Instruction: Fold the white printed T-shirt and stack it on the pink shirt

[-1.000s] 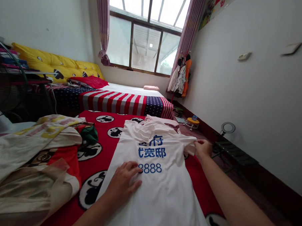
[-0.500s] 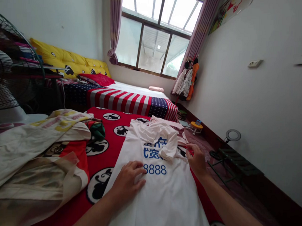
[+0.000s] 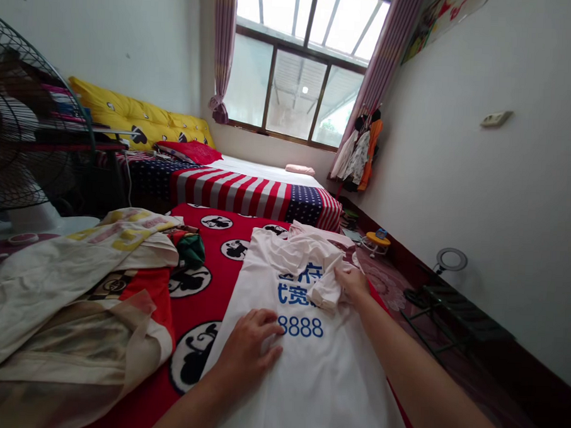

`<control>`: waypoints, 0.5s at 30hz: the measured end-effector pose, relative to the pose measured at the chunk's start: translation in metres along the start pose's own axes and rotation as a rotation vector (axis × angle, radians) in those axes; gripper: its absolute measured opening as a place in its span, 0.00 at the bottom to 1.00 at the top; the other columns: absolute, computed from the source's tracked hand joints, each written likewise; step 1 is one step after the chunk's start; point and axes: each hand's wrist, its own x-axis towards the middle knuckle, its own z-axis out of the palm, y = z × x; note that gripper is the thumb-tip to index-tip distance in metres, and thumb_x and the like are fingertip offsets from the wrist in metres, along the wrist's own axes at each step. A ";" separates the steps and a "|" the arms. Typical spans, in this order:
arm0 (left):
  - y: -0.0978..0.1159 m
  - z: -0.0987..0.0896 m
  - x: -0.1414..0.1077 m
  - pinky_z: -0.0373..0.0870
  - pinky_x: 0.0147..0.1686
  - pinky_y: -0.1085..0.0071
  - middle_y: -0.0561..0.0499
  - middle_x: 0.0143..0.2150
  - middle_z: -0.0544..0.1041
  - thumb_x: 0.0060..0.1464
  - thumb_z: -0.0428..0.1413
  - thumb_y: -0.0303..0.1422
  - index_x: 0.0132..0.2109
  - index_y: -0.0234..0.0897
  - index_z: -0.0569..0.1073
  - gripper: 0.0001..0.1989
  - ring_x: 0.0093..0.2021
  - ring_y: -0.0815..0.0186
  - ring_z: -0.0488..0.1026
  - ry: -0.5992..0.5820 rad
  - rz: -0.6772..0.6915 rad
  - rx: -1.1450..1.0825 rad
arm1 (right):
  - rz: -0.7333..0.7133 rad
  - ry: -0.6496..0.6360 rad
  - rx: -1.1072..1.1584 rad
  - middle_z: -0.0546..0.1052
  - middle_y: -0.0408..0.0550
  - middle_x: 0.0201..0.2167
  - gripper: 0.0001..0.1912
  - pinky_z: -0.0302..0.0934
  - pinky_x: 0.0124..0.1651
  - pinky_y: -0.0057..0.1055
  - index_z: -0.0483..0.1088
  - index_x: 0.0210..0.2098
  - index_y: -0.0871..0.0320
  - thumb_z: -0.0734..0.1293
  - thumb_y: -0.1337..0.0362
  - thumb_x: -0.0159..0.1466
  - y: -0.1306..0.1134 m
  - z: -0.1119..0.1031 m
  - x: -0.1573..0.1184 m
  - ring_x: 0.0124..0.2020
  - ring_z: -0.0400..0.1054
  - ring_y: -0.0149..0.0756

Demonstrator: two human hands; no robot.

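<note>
A white T-shirt (image 3: 306, 379) with blue characters and the digits 8888 lies spread on a red blanket (image 3: 218, 236) with round black-and-white patterns. Its upper part is folded over and crumpled. My left hand (image 3: 254, 342) rests on the shirt's left side beside the digits, fingers apart and holding nothing. At the right edge of the folded part, my right hand (image 3: 353, 285) has its fingers closed on the shirt's bunched fabric. Some pale pink cloth (image 3: 308, 229) shows beyond the top of the shirt.
Piled clothes (image 3: 88, 294) lie at the left, with a fan (image 3: 24, 120) behind them. A bed (image 3: 239, 190) stands beneath the window. On the right are a yellow stool (image 3: 378, 239), a ring light (image 3: 452, 259) and a dark green folding stool (image 3: 465, 310).
My right hand has moved left from the shirt's right edge onto the folded fabric and closed on it. My left hand stays on the shirt. The view has shifted slightly.
</note>
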 end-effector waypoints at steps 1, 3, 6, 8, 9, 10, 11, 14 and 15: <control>-0.001 0.000 0.000 0.62 0.54 0.60 0.48 0.50 0.74 0.48 0.59 0.29 0.43 0.45 0.78 0.13 0.52 0.57 0.69 0.002 0.000 -0.001 | 0.002 -0.010 -0.002 0.75 0.45 0.32 0.16 0.65 0.41 0.36 0.71 0.32 0.61 0.66 0.52 0.62 -0.001 0.001 0.001 0.34 0.70 0.33; -0.002 0.001 0.000 0.62 0.54 0.60 0.48 0.50 0.74 0.48 0.59 0.29 0.42 0.45 0.78 0.13 0.52 0.57 0.69 0.006 0.002 -0.003 | -0.014 -0.013 0.014 0.75 0.44 0.32 0.15 0.65 0.41 0.36 0.71 0.33 0.61 0.66 0.54 0.64 -0.004 0.003 0.002 0.34 0.70 0.32; -0.002 0.002 0.000 0.62 0.54 0.60 0.49 0.51 0.74 0.48 0.59 0.28 0.42 0.46 0.78 0.13 0.52 0.57 0.69 0.006 -0.002 -0.008 | -0.032 0.053 0.081 0.75 0.44 0.29 0.13 0.63 0.39 0.33 0.71 0.31 0.61 0.67 0.56 0.62 -0.008 0.003 0.001 0.31 0.69 0.32; -0.002 0.002 -0.001 0.62 0.54 0.60 0.49 0.51 0.74 0.48 0.59 0.29 0.42 0.46 0.78 0.13 0.52 0.57 0.68 0.005 -0.011 -0.015 | -0.015 0.171 0.148 0.76 0.48 0.30 0.12 0.61 0.37 0.32 0.71 0.32 0.60 0.64 0.57 0.62 -0.010 0.001 0.001 0.33 0.69 0.36; -0.002 0.002 -0.001 0.62 0.54 0.60 0.49 0.51 0.74 0.48 0.59 0.28 0.43 0.46 0.78 0.13 0.52 0.57 0.68 0.005 -0.014 -0.019 | -0.003 0.239 0.185 0.77 0.50 0.32 0.12 0.60 0.37 0.32 0.72 0.33 0.60 0.61 0.58 0.62 -0.010 -0.001 0.001 0.35 0.69 0.39; -0.002 0.002 -0.001 0.62 0.55 0.59 0.49 0.51 0.74 0.48 0.59 0.28 0.43 0.46 0.78 0.13 0.52 0.57 0.68 0.004 -0.016 -0.022 | 0.001 0.297 0.224 0.77 0.52 0.34 0.13 0.58 0.37 0.32 0.72 0.33 0.60 0.60 0.58 0.62 -0.011 -0.002 0.000 0.37 0.69 0.41; -0.002 0.002 -0.001 0.61 0.55 0.59 0.49 0.51 0.74 0.48 0.59 0.29 0.43 0.47 0.78 0.14 0.52 0.57 0.68 0.004 -0.018 -0.026 | -0.003 0.336 0.263 0.77 0.53 0.35 0.13 0.57 0.37 0.32 0.72 0.33 0.60 0.59 0.59 0.60 -0.011 -0.004 0.000 0.38 0.69 0.42; -0.003 0.002 0.000 0.61 0.55 0.59 0.49 0.51 0.74 0.48 0.59 0.29 0.42 0.47 0.79 0.13 0.52 0.57 0.68 0.004 -0.020 -0.036 | -0.024 0.370 0.388 0.77 0.50 0.30 0.09 0.56 0.35 0.32 0.70 0.28 0.58 0.61 0.61 0.55 -0.010 -0.009 0.000 0.35 0.67 0.42; -0.003 0.001 -0.001 0.61 0.55 0.59 0.49 0.51 0.74 0.48 0.59 0.29 0.42 0.47 0.79 0.13 0.52 0.57 0.68 0.004 -0.021 -0.038 | -0.021 0.372 0.436 0.76 0.50 0.28 0.08 0.56 0.35 0.32 0.69 0.26 0.58 0.61 0.62 0.55 -0.010 -0.010 0.001 0.34 0.67 0.41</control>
